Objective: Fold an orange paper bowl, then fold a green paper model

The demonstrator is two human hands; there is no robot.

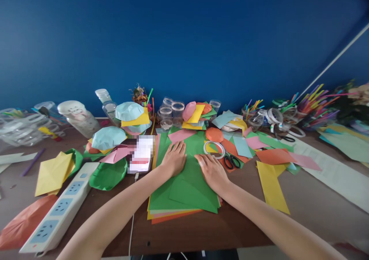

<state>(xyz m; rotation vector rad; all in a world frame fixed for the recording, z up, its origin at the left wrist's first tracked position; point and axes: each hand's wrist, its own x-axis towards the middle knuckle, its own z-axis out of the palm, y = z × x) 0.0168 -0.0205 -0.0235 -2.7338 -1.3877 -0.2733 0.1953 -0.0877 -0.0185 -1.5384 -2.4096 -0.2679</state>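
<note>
My left hand (174,159) and my right hand (211,171) lie flat, palms down, on a stack of green origami paper (187,191). Neither hand grips anything. Thin edges of yellow and orange sheets (175,217) show beneath the green. Just beyond my right hand sit a clear tape roll (213,149) and black-handled scissors (232,161). A phone (140,154), blurred out, lies left of my left hand, with a white cable (132,229) running toward the table's front edge.
A white power strip (60,210) lies at the front left of the wooden table (184,233). Loose coloured paper, folded paper domes, clear plastic cups and jars of paper straws (314,106) crowd the table. A blue wall (184,41) stands behind.
</note>
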